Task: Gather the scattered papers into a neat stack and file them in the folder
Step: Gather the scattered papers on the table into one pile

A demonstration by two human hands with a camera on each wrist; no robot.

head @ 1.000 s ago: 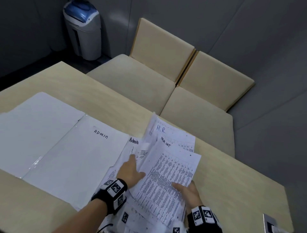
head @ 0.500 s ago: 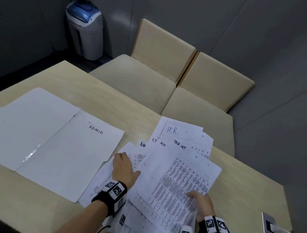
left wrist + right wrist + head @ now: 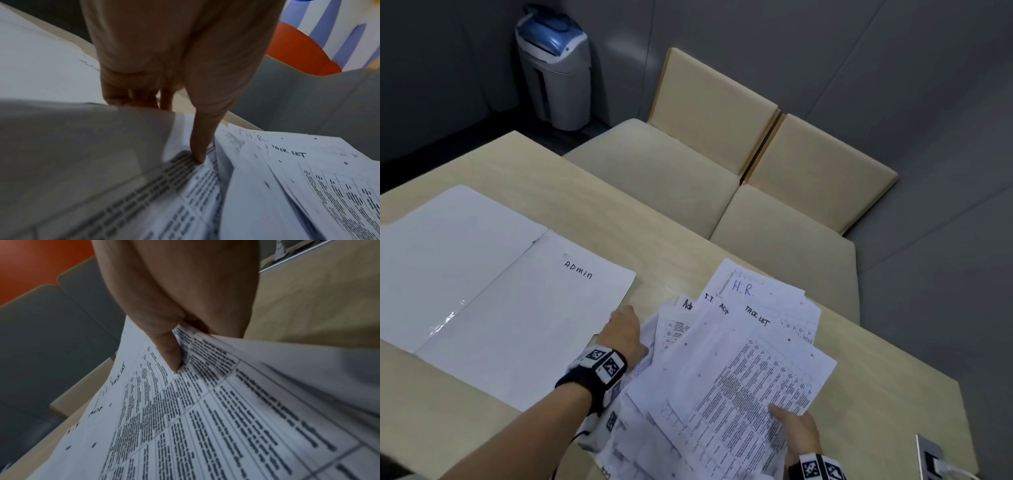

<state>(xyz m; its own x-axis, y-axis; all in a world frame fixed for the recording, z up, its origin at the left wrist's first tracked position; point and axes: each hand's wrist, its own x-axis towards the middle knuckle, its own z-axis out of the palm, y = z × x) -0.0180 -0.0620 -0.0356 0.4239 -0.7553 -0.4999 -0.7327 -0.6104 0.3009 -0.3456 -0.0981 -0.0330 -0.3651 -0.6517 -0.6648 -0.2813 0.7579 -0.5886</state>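
Several loose white printed sheets (image 3: 739,370) fanned between both hands. Right hand (image 3: 796,433) pinches top sheets, thumb above. Left hand (image 3: 625,330) pinches pile's left edge. Open white card folder (image 3: 493,291) just beyond left fingertips. Risk: unpinched lower sheets slipping, skewing stack.

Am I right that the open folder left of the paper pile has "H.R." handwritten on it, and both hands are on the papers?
Not quite: the head view shows the open folder is marked "ADMIN". "H.R." is on a sheet at the far end of the paper pile. The left hand and right hand are both on the papers.
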